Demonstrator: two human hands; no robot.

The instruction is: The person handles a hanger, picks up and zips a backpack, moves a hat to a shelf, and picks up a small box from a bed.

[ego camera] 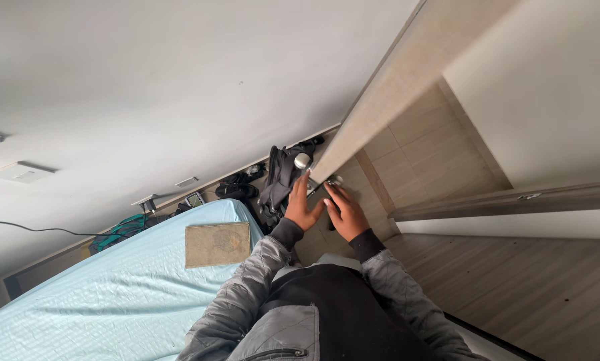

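I stand at the edge of a light wooden door (380,93) that is ajar. My left hand (302,206) lies with its fingers spread flat against the door's edge, just below a round silver knob (303,160) on the near side. My right hand (345,212) reaches from the other side, fingers extended toward the second silver knob (334,180) and the latch area. Neither hand visibly closes around a knob. Both arms wear grey quilted sleeves with dark cuffs.
A bed with a light blue sheet (113,294) lies at my left, with a flat brownish book (218,245) on it. A black backpack (280,177), dark shoes (236,187) and a green bag (116,234) sit along the white wall. Beige tiles (420,154) show beyond the door.
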